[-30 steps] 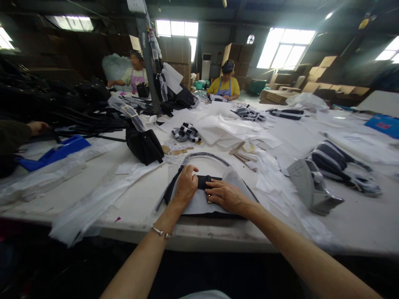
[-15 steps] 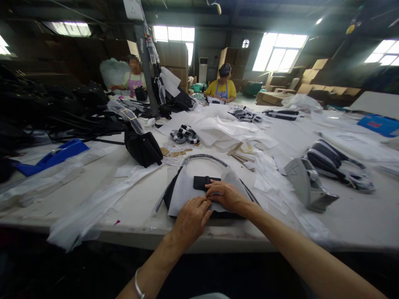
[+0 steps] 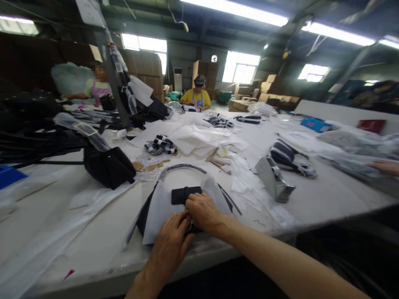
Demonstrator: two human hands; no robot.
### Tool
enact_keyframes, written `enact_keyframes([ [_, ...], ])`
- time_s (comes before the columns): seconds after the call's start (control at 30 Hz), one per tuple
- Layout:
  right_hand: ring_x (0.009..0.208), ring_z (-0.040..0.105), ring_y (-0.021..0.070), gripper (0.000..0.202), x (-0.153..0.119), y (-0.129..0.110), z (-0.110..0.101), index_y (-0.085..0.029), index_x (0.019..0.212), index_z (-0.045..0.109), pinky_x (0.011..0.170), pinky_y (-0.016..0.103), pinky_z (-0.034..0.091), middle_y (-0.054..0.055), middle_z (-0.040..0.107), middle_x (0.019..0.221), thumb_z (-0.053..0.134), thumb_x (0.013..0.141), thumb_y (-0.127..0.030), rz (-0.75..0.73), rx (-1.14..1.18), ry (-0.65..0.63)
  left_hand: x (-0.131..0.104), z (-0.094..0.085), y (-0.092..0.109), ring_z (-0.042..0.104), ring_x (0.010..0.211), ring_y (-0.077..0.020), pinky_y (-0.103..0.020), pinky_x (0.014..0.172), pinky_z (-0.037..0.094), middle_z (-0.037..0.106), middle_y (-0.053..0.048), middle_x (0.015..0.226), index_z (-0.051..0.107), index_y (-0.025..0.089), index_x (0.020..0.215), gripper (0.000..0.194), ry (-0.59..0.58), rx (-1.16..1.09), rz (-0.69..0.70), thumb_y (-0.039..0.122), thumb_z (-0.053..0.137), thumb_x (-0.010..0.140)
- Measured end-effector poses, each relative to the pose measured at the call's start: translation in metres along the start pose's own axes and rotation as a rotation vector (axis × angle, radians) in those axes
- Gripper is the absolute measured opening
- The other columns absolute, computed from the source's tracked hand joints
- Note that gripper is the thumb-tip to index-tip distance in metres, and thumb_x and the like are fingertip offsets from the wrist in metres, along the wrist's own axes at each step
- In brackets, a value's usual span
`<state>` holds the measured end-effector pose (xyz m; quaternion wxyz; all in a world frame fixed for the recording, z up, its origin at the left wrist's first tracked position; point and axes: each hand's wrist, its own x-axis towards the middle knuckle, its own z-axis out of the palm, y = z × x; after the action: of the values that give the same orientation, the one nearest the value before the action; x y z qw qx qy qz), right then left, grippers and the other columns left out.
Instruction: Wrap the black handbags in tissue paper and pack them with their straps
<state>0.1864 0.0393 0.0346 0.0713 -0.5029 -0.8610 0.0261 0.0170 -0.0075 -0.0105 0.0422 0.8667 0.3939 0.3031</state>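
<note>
A black handbag (image 3: 141, 222) lies on the table in front of me, its face largely covered by a sheet of white paper (image 3: 156, 220). Its handle (image 3: 183, 166), in clear wrap, arches away from me. A black flap strap (image 3: 179, 196) lies over the paper in the middle. My left hand (image 3: 171, 234) presses on the lower part of the bag with bent fingers. Just beyond it, my right hand (image 3: 202, 209) has its fingers curled at the strap's lower edge. The two hands' fingertips meet there, and what lies beneath them is partly hidden.
A grey tape dispenser (image 3: 274, 180) stands right of the bag. A black bag (image 3: 107, 166) sits to the left. White paper sheets (image 3: 193, 137) are heaped beyond. Co-workers sit across the table, and another person's hand (image 3: 385, 167) shows at the right edge.
The view has turned right, so things sit further left in it, and another person's hand appears at right. Both hands stay at the bag's lower middle, with little shift.
</note>
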Motion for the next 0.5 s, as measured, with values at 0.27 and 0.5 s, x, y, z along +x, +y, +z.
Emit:
enact_keyframes([
  [0.27,0.086,0.068,0.0244,0.018,0.0,0.002,-0.009,-0.021,0.09,0.075,0.069,0.032,0.047,0.008,0.074,0.092,0.058,0.086,-0.026,0.09,0.038,-0.047,-0.004,0.026,-0.032,0.068,0.105,-0.0236,-0.036,0.088,0.059,0.069,-0.008,0.12,0.055,0.022,0.131,0.05,0.189,0.323,0.284,0.007,0.044,0.084],
  [0.5,0.082,0.068,0.0199,0.019,0.002,0.005,-0.028,-0.022,0.089,0.076,0.069,0.028,0.045,0.005,0.075,0.091,0.057,0.086,-0.023,0.123,0.12,-0.085,-0.002,0.027,-0.032,0.066,0.11,-0.0204,-0.032,0.091,0.055,0.07,-0.007,0.12,0.049,0.021,0.14,0.053,0.255,0.406,0.369,0.008,0.039,0.09],
])
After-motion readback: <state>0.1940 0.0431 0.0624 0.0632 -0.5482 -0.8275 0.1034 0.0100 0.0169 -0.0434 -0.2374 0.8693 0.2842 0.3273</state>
